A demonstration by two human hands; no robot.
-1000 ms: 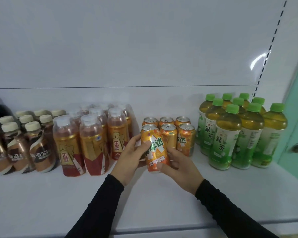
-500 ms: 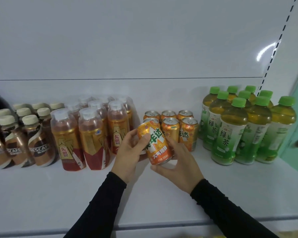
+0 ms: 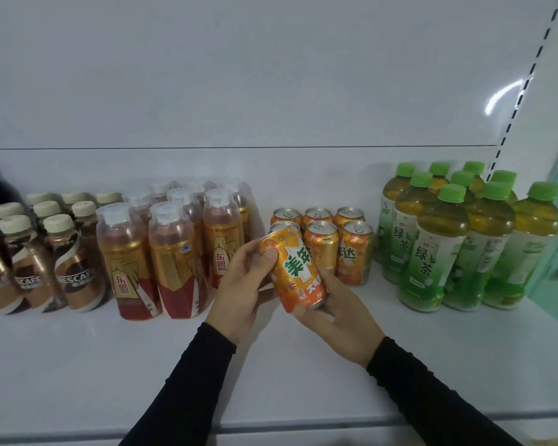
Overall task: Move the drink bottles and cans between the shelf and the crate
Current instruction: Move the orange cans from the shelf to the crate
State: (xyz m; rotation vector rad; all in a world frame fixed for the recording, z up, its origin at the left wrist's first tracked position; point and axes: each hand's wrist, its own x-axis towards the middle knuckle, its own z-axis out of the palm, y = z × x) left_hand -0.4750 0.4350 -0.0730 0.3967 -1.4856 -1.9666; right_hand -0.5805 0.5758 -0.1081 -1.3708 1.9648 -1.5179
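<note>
Orange soda can: we are holding it tilted, lifted just above the white shelf, in front of five more orange cans. Our left hand is curling around its upper side; our right hand is cupping its base. Left: red-and-gold drink bottles, then Nescafé bottles. Right: green tea bottles.

The orange can has tipped further, top leaning toward frame left, lifted off the shelf between left hand and right hand.
</note>
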